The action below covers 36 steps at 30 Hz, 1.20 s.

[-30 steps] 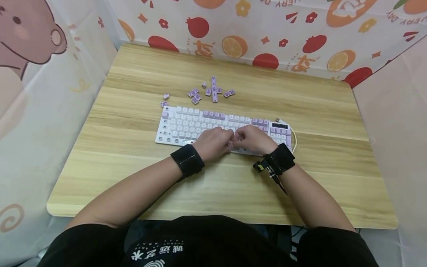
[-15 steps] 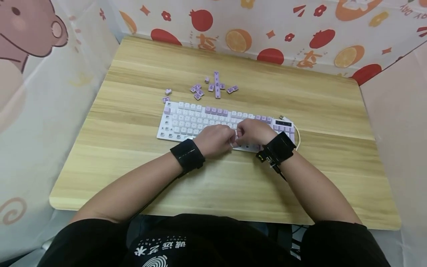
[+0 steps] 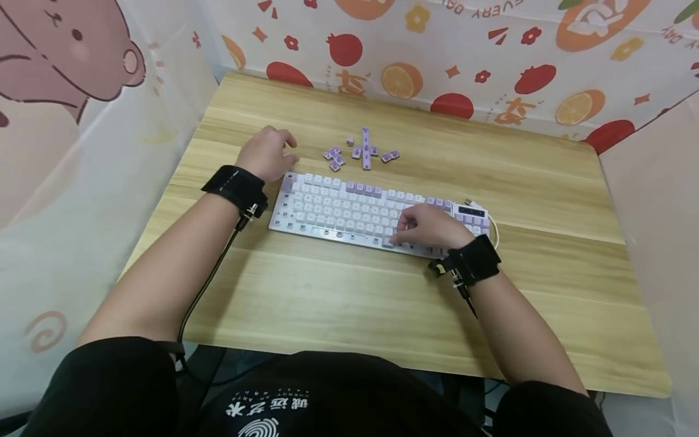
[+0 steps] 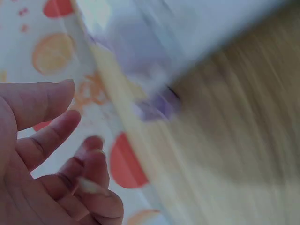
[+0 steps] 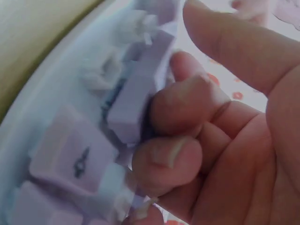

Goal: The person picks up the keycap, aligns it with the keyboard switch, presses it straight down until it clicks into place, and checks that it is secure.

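The white-and-lilac keyboard point(image 3: 311, 229) lies across the table, bare switches showing along its left and front edges. My left hand point(image 3: 267, 155) hovers beyond its back left corner, thumb and forefinger apart. Blurred in the left wrist view, small purple keycaps point(image 4: 159, 105) lie just off the keyboard corner; the hand hides them in the head view. My right hand point(image 3: 431, 227) rests over the keyboard's right half, thumb tip at a lilac keycap point(image 3: 388, 241) in the front row. In the right wrist view its bent fingers point(image 5: 180, 105) lie beside a lilac keycap point(image 5: 140, 89), thumb apart.
Behind the keyboard, several loose purple keycaps point(image 3: 334, 159) lie scattered around a long purple spacebar point(image 3: 366, 149). A white cable point(image 3: 496, 230) loops at the keyboard's right end. Printed curtains point(image 3: 404, 36) border the wooden table point(image 3: 327, 291) at the back and sides.
My left hand has left the right hand's side and moved left and back to the keyboard's far corner. The right hand stays over the front row. The head view has shifted slightly.
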Available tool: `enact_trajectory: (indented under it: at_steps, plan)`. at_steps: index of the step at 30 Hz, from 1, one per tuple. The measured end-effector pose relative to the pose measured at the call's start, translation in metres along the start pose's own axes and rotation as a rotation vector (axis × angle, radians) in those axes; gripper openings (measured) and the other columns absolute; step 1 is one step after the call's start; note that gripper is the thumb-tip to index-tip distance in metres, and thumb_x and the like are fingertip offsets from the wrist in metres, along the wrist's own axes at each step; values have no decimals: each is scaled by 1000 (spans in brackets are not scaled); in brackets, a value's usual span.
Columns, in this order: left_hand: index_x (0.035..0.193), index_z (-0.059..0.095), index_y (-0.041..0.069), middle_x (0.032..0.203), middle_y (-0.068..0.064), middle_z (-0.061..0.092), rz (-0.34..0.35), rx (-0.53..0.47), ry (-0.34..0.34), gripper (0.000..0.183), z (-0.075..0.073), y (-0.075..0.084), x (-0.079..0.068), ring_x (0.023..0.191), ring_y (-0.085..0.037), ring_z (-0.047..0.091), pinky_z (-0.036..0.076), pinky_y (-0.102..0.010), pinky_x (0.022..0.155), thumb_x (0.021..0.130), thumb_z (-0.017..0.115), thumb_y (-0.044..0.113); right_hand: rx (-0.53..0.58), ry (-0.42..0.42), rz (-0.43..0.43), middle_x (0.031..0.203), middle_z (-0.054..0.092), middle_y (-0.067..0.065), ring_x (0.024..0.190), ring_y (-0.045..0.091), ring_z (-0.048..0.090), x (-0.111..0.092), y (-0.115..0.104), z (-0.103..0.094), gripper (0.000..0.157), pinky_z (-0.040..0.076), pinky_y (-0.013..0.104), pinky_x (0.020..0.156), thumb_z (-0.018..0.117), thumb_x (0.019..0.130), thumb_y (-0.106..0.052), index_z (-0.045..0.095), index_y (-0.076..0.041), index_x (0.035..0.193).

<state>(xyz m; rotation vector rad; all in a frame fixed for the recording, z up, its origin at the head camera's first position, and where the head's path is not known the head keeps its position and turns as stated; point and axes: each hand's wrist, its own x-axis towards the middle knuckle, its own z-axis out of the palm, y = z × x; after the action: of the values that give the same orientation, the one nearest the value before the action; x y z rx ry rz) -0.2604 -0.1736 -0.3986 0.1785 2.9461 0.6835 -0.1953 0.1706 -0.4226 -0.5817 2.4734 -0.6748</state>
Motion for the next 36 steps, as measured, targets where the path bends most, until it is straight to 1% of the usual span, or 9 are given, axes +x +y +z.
enact_trajectory:
  at_steps: [4,7,10,13,17,22,31,34,36]
  plan:
    - [128,52,2,125,-24,51,-28,-16,-71,44,6,-17,12,105,-34,47,44,-52,89,90,59,23,11,64,-9,74,63,1,64,16,53,-14,8,5,21,45,34,57,69,82,-41,65,-21,85]
    - [129,51,2,125,-24,52,-49,-52,-116,44,9,-25,16,107,-34,48,42,-53,91,90,59,21,26,114,-63,69,62,0,60,16,52,-17,7,10,13,45,34,56,67,85,-36,65,-23,87]
    - [125,53,2,117,-22,56,-68,-57,-113,40,9,-30,18,100,-33,50,43,-50,87,90,59,21,25,164,-130,69,62,-1,60,15,52,-13,0,15,8,44,34,56,67,85,-32,66,-24,89]
    - [121,56,3,108,-19,59,-77,-30,-91,37,8,-33,19,92,-30,51,42,-46,81,89,60,23,-37,204,-180,74,64,-5,66,10,54,-8,-9,21,11,47,33,61,69,84,-32,69,-24,90]
    - [117,59,3,104,-17,61,-79,2,-79,34,8,-33,22,89,-29,53,43,-44,77,90,60,23,-165,255,-227,80,68,-6,72,6,57,-5,-17,31,12,51,32,68,72,82,-31,72,-21,87]
    - [107,63,4,99,-16,63,-86,44,-65,28,7,-27,29,85,-29,52,42,-42,72,92,58,26,-291,347,-272,78,69,-4,71,8,58,-6,-23,37,7,51,32,64,74,80,-25,73,-18,81]
    - [96,64,4,90,-14,62,-84,73,-70,27,12,-21,35,79,-29,52,41,-40,67,92,56,29,-197,390,-218,77,67,-4,70,9,54,-9,-18,46,9,49,30,63,74,79,-25,72,-16,82]
    - [103,63,2,94,-15,60,-67,-6,-80,34,10,-20,31,81,-27,53,42,-38,68,97,46,30,-168,391,-221,77,66,-4,71,8,53,-10,-15,49,11,48,30,63,73,80,-27,72,-16,84]
    - [111,62,1,98,-14,60,-67,-172,-99,39,6,-18,27,81,-25,53,44,-36,68,99,41,31,-151,388,-217,78,65,-5,71,8,52,-12,-13,49,11,48,30,63,72,81,-28,72,-18,85]
